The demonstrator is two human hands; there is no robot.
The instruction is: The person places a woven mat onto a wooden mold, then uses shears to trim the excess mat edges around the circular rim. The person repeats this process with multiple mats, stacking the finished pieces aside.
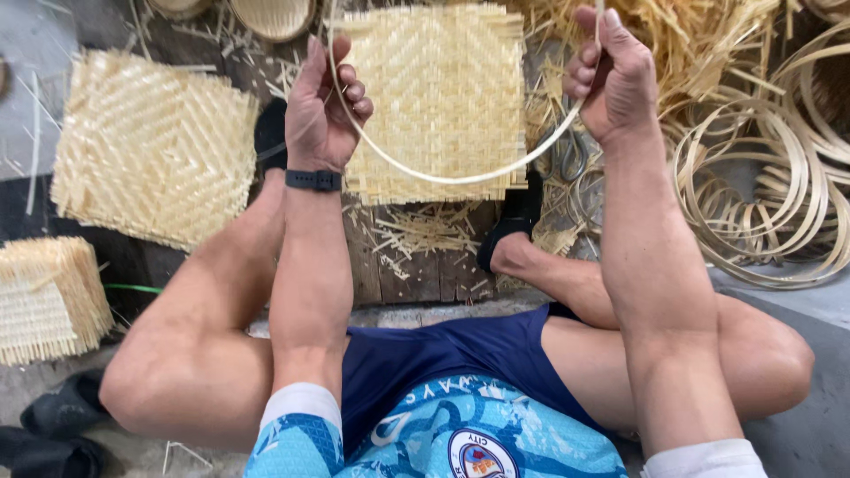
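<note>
Bamboo is everywhere under me. My left hand (326, 104) and right hand (613, 75) are both closed around one long bamboo strip (443, 175), fingers curled tight, bending it into a hoop that sags between them above the woven mat (443, 88) by my feet. I judge the bending only partly done: the strip curves but I cannot see its ends joined, since they run out of the top of the view. I count three flat woven mats: the one under the strip, a second mat (150, 146) to the left, and a third (44, 296) lower left. Finished hoops (761, 195) lie stacked on the right, too overlapped to count. Loose offcuts (425, 228) litter the wooden boards (416, 274).
</note>
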